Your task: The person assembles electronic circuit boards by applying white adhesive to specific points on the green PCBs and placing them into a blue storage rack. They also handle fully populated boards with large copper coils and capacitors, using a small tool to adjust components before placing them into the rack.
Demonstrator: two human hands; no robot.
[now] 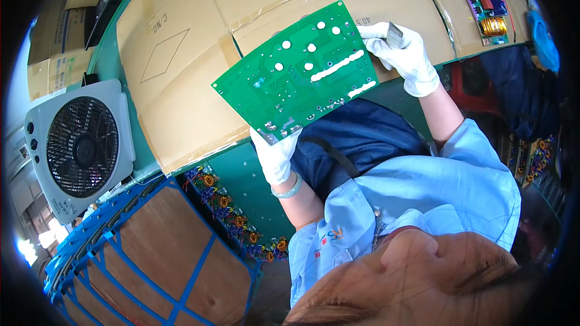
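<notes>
A green circuit board (pixel 284 93) is held up tilted over the cardboard-covered bench. Its face carries round white dots, two thick white strips and scattered solder points. My left hand (pixel 276 154), in a white glove, grips the board's lower left corner, its fingers partly hidden behind the board. On the other side, my white-gloved right hand (pixel 403 57) is at the board's upper right edge, fingers curled. A short flat grey piece (pixel 394 35), perhaps a metal blade, sticks up from between those fingers. How far the right fingers reach behind the board is hidden.
Cardboard sheets (pixel 181 84) cover the bench. A grey box fan (pixel 81 145) stands at the left. An assembled board with a copper coil (pixel 492 26) lies far right. Below the bench edge, several boards with coils (pixel 238 223) sit beside a blue-framed wooden panel (pixel 163 247).
</notes>
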